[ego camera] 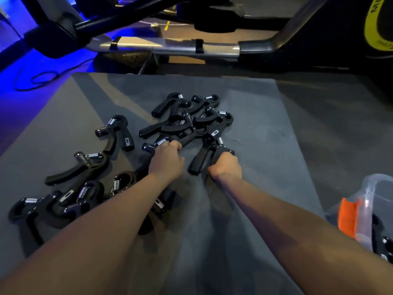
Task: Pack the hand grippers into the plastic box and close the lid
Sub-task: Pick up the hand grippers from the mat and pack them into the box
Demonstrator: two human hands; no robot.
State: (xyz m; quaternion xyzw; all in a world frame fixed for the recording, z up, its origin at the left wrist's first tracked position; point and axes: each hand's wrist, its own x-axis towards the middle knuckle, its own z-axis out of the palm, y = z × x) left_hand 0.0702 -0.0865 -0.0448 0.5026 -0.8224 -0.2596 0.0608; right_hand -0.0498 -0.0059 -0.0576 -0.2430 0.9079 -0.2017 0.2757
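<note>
Several black hand grippers with steel springs lie on a grey mat. One pile sits at the mat's centre, another group at the near left. My left hand is closed around a gripper at the near edge of the central pile. My right hand is closed on another hand gripper, its handles pointing down-left. The clear plastic box with an orange latch stands at the right edge, partly out of view, with some grippers inside.
Exercise machine frames and a black and yellow machine stand beyond the mat's far edge. A black cable loops on the blue-lit floor at far left.
</note>
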